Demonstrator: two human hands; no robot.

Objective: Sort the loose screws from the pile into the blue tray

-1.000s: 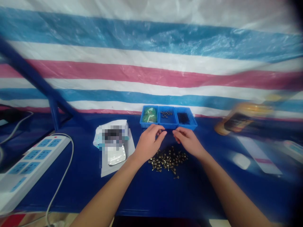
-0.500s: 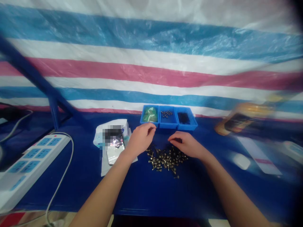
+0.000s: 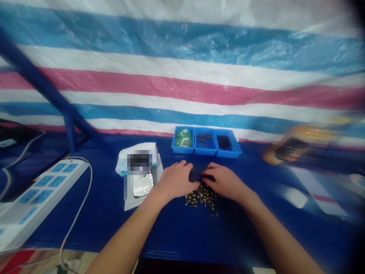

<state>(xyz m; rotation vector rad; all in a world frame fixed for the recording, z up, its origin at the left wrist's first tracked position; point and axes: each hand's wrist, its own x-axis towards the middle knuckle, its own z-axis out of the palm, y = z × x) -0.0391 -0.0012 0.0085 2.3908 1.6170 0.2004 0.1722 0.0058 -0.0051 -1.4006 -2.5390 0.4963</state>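
Note:
A loose heap of small brass-coloured screws (image 3: 203,196) lies on the blue tabletop (image 3: 196,232). My left hand (image 3: 178,179) is over the heap's left side, thumb apart from the fingers, with nothing visible in it. At the right side, my right hand (image 3: 224,179) bends its fingers down toward the screws, a gap showing between thumb and forefinger. Both hands cover part of the heap. Behind them stand three blue bins in a row: the left bin (image 3: 173,147) holds a green bag, the middle bin (image 3: 205,151) several screws, the right bin (image 3: 234,152) small dark pieces.
To the left are a phone (image 3: 143,185) on white packaging (image 3: 121,158) and a long white power strip (image 3: 54,190) with its cable. Blurred on the right are a bottle (image 3: 299,142), a white rounded object (image 3: 296,197) and a flat white strip (image 3: 319,190). Striped sheeting hangs behind.
My left hand has come down from near the bins onto the screws and spread its fingers. My right hand has shifted slightly at the heap's right side. The view has shifted a little.

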